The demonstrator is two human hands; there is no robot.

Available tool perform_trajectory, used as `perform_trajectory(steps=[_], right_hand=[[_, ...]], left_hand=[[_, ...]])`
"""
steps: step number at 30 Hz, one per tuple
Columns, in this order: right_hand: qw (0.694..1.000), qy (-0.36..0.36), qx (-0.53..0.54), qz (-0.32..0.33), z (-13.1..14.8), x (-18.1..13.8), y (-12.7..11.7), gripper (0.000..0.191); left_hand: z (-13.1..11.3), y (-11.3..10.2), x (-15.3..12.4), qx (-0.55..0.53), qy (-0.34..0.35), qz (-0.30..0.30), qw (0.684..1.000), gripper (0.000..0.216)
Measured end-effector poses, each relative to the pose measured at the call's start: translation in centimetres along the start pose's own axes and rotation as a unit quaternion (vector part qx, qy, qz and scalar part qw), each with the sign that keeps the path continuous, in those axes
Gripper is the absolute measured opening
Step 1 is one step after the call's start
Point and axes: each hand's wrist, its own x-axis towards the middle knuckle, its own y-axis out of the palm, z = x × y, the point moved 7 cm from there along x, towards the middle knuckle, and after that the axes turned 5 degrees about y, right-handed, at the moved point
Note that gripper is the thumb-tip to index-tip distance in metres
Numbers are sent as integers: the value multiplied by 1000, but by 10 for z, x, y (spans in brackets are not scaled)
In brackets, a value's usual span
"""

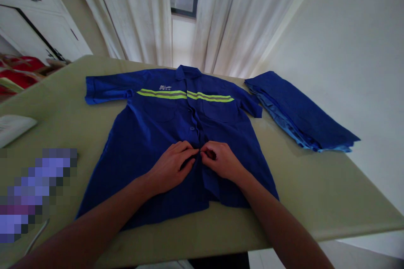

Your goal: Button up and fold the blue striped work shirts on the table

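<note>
Blue shirt (178, 128): in the head view, one; it lies spread over the middle of the table (318, 189), collar toward the far edge, hem toward the near edge. The left forearm (118, 204) covers part of its lower side.
Left hand (172, 164): forefinger tip at the shirt's front opening, thumb a little apart; whether it pinches the cloth, I cannot tell.
Right hand (222, 157): thumb and forefinger together, clamped on the front edge of the shirt.
Button (192, 128): one is clear above the hands; what is under the fingertips is hidden.
Folded blue cloth (299, 105): one pile, by the right edge; its layers are hard to count.
Pixelated object (34, 193): one, near the left edge, cut off, not recognisable.
White object (15, 128): one, also cut off.
</note>
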Motion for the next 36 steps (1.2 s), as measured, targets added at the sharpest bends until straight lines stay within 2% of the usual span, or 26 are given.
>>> perform_trajectory(steps=[6,12,16,20,25,28,33,36], right_hand=[[1000,-17,-18,20,2,0,3,13],[999,2,-30,18,0,2,4,15],[999,-13,-4,40,1,3,2,13],[998,8,28,51,-2,4,1,8],[999,27,1,22,-5,4,5,2],[999,36,-19,5,-6,4,7,5],[998,25,-60,-26,-4,3,9,10],[994,11,-85,-68,-3,4,6,8]], left_hand=[[7,0,1,-34,-7,11,999,35],[11,-1,3,-64,-23,0,998,32],[15,-1,2,-45,-67,-34,996,29],[16,0,3,-18,-102,-42,994,23],[13,0,7,3,-109,-32,993,17],[13,-1,9,1,-113,-32,993,17],[19,1,9,-17,-131,-40,990,15],[17,3,9,-18,-114,-41,992,15]])
